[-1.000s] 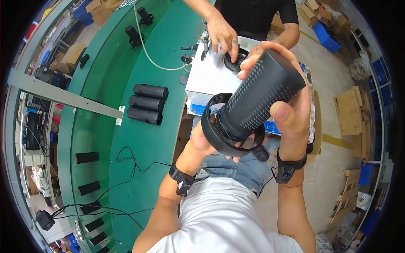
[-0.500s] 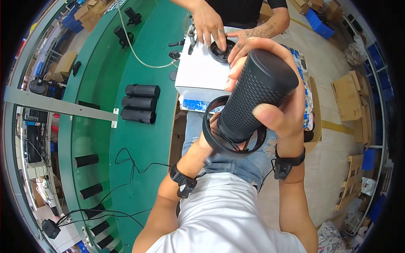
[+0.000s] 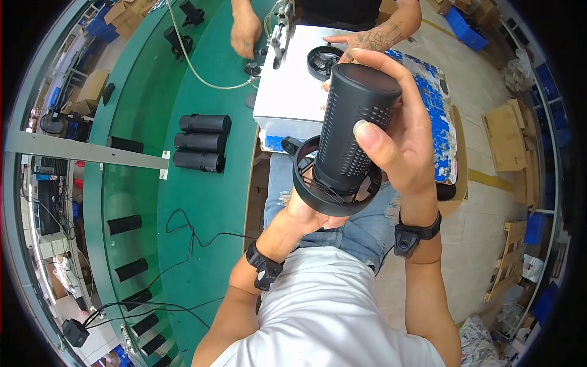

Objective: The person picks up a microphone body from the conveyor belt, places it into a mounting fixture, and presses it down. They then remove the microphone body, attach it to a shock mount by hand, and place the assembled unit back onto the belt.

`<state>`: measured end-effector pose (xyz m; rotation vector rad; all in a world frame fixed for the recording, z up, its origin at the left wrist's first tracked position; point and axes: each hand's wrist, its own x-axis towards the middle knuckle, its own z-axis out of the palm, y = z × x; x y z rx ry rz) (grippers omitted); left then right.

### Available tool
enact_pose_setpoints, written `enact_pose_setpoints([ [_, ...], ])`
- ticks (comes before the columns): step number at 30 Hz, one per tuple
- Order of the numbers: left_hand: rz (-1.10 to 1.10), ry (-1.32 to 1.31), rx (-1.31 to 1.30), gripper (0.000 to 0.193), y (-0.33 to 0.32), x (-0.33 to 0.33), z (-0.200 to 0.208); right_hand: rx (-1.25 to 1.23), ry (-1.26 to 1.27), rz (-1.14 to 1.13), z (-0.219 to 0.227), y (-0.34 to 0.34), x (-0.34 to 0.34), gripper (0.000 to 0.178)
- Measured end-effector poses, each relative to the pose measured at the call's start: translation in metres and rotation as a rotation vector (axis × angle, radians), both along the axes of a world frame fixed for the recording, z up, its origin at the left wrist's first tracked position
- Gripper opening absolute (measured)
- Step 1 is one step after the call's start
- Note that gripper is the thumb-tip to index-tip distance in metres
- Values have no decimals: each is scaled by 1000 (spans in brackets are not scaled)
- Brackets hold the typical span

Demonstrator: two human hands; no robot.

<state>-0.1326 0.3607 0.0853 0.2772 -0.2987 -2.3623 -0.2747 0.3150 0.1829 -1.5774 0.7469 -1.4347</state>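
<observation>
The black cylinder (image 3: 348,125) is grasped around its dotted side by the right hand (image 3: 406,140), while the black ring (image 3: 340,207) at its lower end is held from below by the left hand (image 3: 302,211), its fingers partly hidden, seemingly so that both parts are kept steady together. Beyond, a second ring (image 3: 325,62) is set on the white box (image 3: 286,101) near a co-worker's hand (image 3: 374,43). To the left, three cylinders (image 3: 200,142) are laid side by side on the green surface (image 3: 211,269), probably for easy reach.
</observation>
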Motion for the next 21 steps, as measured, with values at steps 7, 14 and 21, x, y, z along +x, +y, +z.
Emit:
enact_pose_setpoints([
  [7,-22,-40,-52,51,-2,9,0,16,-7,-37,-6,-2,2,67],
  [14,326,-673,-279,54,-3,34,-20,-152,183,-142,-17,-10,9,78],
  [21,378,-682,-739,75,6,63,-8,-60,71,-170,-22,-6,31,71],
])
